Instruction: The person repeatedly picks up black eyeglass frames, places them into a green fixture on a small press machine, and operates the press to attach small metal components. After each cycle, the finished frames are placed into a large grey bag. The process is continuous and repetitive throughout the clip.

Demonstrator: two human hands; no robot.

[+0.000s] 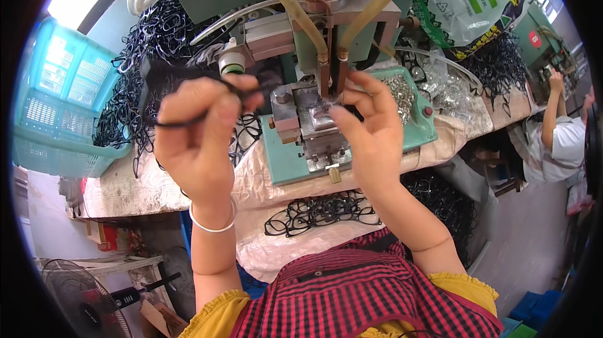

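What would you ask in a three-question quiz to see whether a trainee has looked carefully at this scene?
1. Pick one: the turquoise basket is on which side of the machine? A: left. B: right.
2. True or false: a white bangle circles the left wrist.
3. What is the left hand holding?

Key:
1. A.
2. True.
3. A black eyeglass frame, somewhat blurred.

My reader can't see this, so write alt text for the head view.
A person's left hand holds a blurred black glasses frame beside a green machine, the right hand at its metal fixture. More black frames lie heaped nearby.
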